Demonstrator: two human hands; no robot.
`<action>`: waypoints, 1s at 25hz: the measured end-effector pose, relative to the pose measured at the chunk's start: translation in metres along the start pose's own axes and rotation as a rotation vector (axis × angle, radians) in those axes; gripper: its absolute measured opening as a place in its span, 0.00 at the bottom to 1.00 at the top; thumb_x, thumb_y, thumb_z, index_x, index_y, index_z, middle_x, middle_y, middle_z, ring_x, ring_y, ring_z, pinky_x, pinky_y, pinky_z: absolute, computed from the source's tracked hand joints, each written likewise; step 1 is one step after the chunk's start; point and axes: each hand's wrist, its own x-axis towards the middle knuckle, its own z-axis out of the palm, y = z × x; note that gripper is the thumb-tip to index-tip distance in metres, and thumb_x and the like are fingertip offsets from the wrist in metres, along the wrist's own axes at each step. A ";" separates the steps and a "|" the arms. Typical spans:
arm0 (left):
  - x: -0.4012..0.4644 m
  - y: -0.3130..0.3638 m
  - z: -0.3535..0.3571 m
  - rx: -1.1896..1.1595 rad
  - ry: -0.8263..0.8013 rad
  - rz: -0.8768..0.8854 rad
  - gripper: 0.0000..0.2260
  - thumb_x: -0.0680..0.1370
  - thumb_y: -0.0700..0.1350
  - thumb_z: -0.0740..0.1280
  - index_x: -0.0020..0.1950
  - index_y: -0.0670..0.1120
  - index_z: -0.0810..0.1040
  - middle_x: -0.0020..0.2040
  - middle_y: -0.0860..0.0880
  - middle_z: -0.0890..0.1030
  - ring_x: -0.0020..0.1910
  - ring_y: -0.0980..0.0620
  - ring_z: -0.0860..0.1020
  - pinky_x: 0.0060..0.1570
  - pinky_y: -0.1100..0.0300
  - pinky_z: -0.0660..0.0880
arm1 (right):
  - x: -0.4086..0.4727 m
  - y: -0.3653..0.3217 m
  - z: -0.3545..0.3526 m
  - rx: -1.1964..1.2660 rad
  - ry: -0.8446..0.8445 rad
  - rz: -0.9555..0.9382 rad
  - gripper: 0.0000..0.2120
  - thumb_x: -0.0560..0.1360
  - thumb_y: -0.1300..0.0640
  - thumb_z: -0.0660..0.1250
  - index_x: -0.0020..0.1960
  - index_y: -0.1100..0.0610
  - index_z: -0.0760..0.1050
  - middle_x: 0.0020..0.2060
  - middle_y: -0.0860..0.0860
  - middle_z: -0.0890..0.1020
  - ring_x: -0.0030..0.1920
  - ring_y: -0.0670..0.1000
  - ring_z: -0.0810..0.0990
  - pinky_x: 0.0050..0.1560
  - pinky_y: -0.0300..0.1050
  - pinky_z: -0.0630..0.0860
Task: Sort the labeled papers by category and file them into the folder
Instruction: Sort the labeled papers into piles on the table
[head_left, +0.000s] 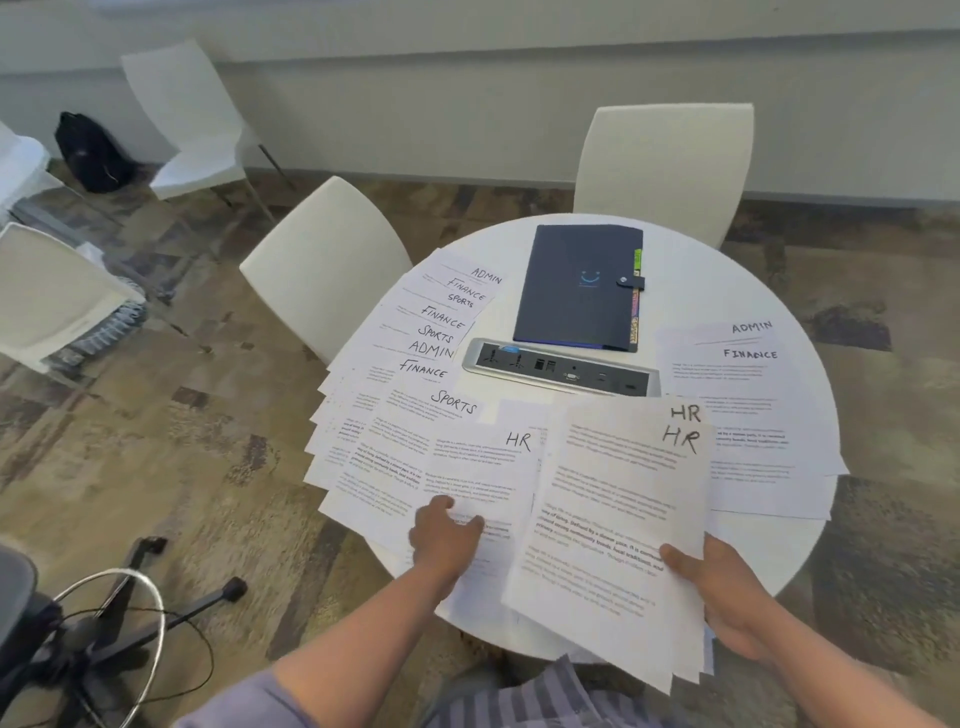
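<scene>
We see the right hand (727, 592) at the near edge of the round white table (727, 291), thumb curled over the right margin of a small stack of HR sheets (608, 519) and the fingers hidden beneath, so the stack is pinched and lifted, tilted up off the table. Two handwritten "HR" labels show at its top right corner. The left hand (447, 530) rests with bent fingers on a single sheet marked "HR" (483, 478), which lies flat just left of the held stack; we cannot tell whether it pinches the sheet or only presses it.

Along the table's left edge lies a fanned row of papers (415, 353) reading ADMIN, FINANCE, SPORTS, FINANCE, SPORTS, ADMIN, FINANCE, SPORTS. At the right edge lie two overlapping sheets (753, 395) labelled ADMIN and FINANCE. The dark folder (576, 291), snapped closed, with a blue smile mark and coloured tabs, lies at the far middle, just beyond a grey socket panel (561, 364)
</scene>
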 end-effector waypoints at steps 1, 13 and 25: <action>0.013 -0.009 -0.007 0.070 0.020 -0.050 0.31 0.76 0.57 0.71 0.76 0.48 0.67 0.74 0.46 0.67 0.72 0.42 0.66 0.66 0.44 0.71 | 0.000 0.001 0.002 0.024 0.036 0.005 0.11 0.82 0.62 0.66 0.63 0.54 0.79 0.54 0.52 0.88 0.56 0.59 0.86 0.59 0.59 0.80; 0.097 -0.010 -0.019 0.323 -0.130 -0.137 0.47 0.61 0.54 0.79 0.71 0.45 0.56 0.66 0.44 0.66 0.66 0.40 0.69 0.60 0.46 0.75 | -0.019 0.007 0.062 0.092 0.315 -0.059 0.13 0.82 0.63 0.66 0.63 0.51 0.78 0.54 0.48 0.88 0.56 0.56 0.85 0.55 0.55 0.80; 0.078 0.036 -0.089 -0.018 -0.134 0.373 0.05 0.80 0.43 0.68 0.44 0.49 0.80 0.43 0.52 0.83 0.43 0.47 0.82 0.38 0.59 0.75 | -0.032 0.001 0.061 0.122 0.323 -0.138 0.11 0.82 0.63 0.67 0.61 0.52 0.79 0.51 0.49 0.89 0.54 0.56 0.86 0.50 0.53 0.81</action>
